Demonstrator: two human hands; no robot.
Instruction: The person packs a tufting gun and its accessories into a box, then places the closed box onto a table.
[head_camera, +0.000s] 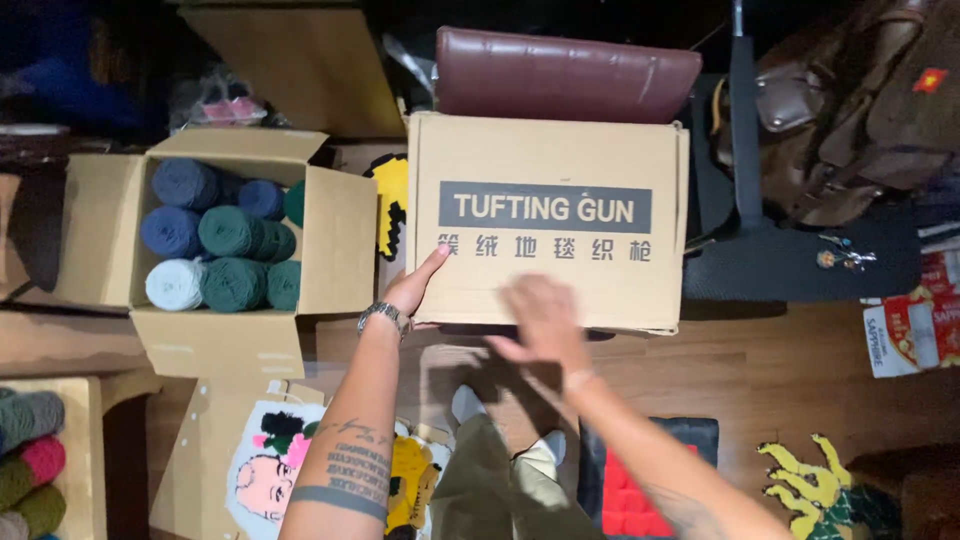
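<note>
**Two hands at a big brown box**

A wooden floor (780, 370) is showing below, in a crowded room full of craft things. A closed brown cardboard box (547, 220) is sitting in the middle, out in front of the person. It has a dark label with pale letters on its front.

The left hand (413, 288) is pressing flat against the box's lower left edge, fingers open and thumb up along the side. The right hand (540, 322) is blurry, so I cannot tell if it is gripping. It is spreading wide at the bottom front edge of the box.

The box is looking stiff, with hard flat sides and sharp corners. I think it may be heavy, since it is big and fully shut. The smooth card could be slipping in bare hands. The best places to hold it are probably under the bottom edge or on the two sides.

A dark red leather case (565, 75) is lying just behind the top of the box. To the left, an open box (340, 240) is holding rolls of yarn (230, 232) in blue, green and white. A black office chair (790, 255) is standing to the right. Fuzzy rugs (815, 490) with pictures are lying on the floor near the person's feet.
</note>
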